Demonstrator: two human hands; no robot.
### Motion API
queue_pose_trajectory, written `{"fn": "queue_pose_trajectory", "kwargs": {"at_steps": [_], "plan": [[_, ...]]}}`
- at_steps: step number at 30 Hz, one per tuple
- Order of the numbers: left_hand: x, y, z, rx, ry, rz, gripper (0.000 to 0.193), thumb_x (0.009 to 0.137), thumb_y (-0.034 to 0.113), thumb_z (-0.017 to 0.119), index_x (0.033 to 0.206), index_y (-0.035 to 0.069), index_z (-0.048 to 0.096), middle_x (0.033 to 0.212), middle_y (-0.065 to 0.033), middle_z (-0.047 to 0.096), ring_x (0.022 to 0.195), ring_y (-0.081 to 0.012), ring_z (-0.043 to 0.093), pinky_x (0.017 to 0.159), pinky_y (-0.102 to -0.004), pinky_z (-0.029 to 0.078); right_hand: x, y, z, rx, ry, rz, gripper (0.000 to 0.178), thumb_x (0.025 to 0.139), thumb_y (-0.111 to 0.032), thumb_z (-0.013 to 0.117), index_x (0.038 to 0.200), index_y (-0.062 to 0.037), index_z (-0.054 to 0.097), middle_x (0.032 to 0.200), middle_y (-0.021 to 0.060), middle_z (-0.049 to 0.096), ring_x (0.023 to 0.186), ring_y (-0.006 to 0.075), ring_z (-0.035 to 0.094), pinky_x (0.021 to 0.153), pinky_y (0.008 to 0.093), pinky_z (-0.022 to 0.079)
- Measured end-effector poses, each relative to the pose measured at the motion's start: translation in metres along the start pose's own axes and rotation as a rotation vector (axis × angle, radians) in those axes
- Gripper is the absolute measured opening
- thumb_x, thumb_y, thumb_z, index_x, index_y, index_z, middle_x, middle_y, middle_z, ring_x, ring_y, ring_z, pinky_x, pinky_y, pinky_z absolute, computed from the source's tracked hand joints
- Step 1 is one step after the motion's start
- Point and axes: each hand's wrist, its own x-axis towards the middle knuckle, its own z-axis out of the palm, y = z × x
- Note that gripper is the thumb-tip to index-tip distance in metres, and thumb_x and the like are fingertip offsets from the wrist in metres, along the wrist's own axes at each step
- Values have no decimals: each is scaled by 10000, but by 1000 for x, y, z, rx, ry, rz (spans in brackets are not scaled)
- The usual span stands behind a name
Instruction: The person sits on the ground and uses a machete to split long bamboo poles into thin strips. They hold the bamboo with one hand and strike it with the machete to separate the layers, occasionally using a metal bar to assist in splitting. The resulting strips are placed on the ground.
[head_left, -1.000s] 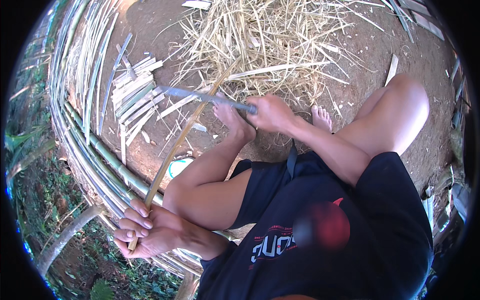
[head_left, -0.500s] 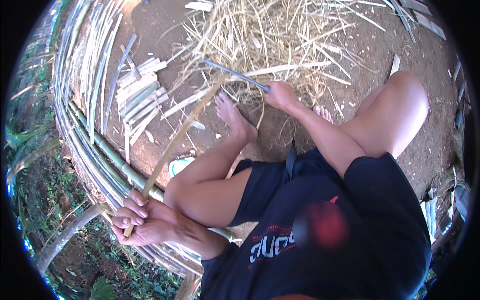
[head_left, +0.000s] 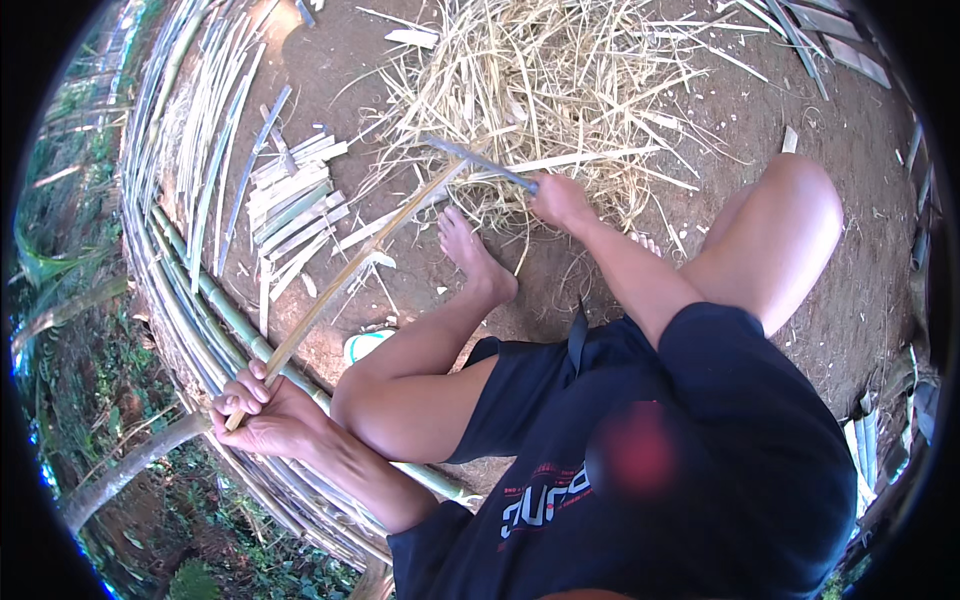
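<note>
My left hand [head_left: 258, 412] is closed round the near end of a long, thin bamboo strip [head_left: 368, 255], held out over my bent left leg. From there the strip slants up and to the right, its far end meeting or crossing the blade of a knife. My right hand [head_left: 562, 202] grips the handle of that knife [head_left: 482, 163], whose narrow dark blade points up and to the left. Fingers hide most of the handle. Beyond the blade lies a big heap of pale bamboo shavings [head_left: 560, 80].
Short split bamboo pieces [head_left: 295, 205] lie stacked at left, with long thin strips [head_left: 200, 130] behind them. Long bamboo poles [head_left: 225, 310] run along the left edge, beside greenery. A white and green round object [head_left: 365, 345] sits by my left knee. Bare feet rest on the dirt.
My left hand has drawn back slightly to the left and up, taking the bamboo strip with it. The knife stays near the strip's far end, its blade a little lower.
</note>
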Motion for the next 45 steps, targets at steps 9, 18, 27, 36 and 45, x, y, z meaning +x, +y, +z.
{"fn": "queue_pose_trajectory", "kwargs": {"at_steps": [9,18,27,36,45], "plan": [[78,-10,-17,2,26,-61,275,924,128,425,662,73,489,536,-24,441,498,-161,429,628,-371,459,17,34,-9,-48,29,82,255,825,-150,578,1005,0,680,963,219,680,903,333,675,817,432,529],[103,-3,18,223,270,-1,528,1007,517,237,870,54,452,728,-58,433,665,-180,441,753,-366,469,20,51,0,55,85,78,316,802,-187,552,949,69,668,893,255,675,829,329,687,750,405,539],[75,-22,57,299,-282,60,385,1017,327,419,1163,-25,474,1031,-132,533,1013,-262,546,971,-420,435,-1,15,-6,480,-92,76,291,852,-254,643,741,-31,494,509,29,482,383,130,458,355,320,383],[33,1,104,1178,-351,216,397,995,326,502,1110,-52,548,647,-66,595,556,-100,558,510,-243,446,-128,-108,-68,400,61,-437,260,870,-277,636,906,-26,577,629,42,580,486,135,517,475,306,439],[0,3,111,1004,-436,250,291,985,187,507,1124,-69,515,647,-78,606,559,-104,593,504,-223,466,-182,-142,-75,408,69,-624,266,883,-260,636,847,-3,573,535,56,529,424,165,473,459,357,398]]}}
